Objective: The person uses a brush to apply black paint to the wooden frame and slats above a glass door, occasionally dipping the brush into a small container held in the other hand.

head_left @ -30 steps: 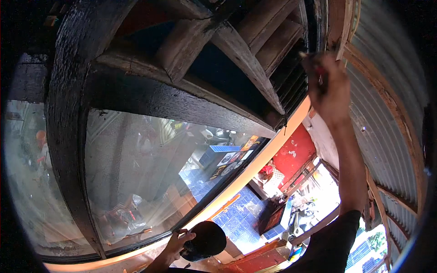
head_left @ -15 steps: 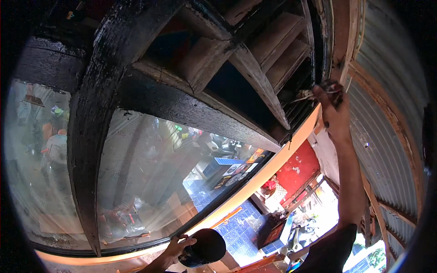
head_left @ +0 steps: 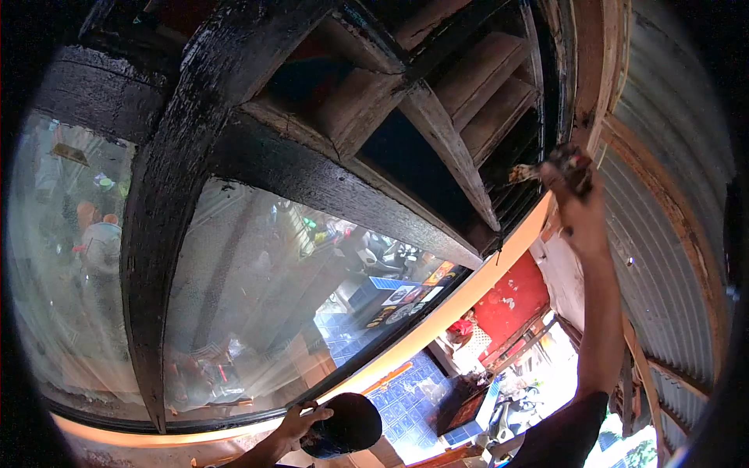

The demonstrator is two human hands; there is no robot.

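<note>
My right hand (head_left: 579, 204), raised at the upper right, is closed around a stained paintbrush (head_left: 523, 173). Its fingers are dark-smeared, and the brush end reaches into the shadowed corner of a wooden lattice (head_left: 445, 129) beside the frame's edge. Low in the view, my left hand (head_left: 296, 425) grips a dark, round paint can (head_left: 343, 426) by its side. The inside of that can looks black, and its contents cannot be made out. Wet-looking black paint covers a thick wooden beam (head_left: 207, 93), while parts of the lattice show bare, worn brown wood.
Below the lattice, glass panes (head_left: 242, 296) reflect the surroundings. An orange-painted edge (head_left: 460, 312) curves along the frame. Corrugated metal sheeting (head_left: 663, 195) with wooden battens runs along the right. Far below lie a blue tiled floor (head_left: 409, 402) and a red panel (head_left: 511, 292).
The view has shifted slightly. My right hand and the paintbrush sit a little lower and to the right, the brush end still at the lattice corner. My left hand keeps hold of the can.
</note>
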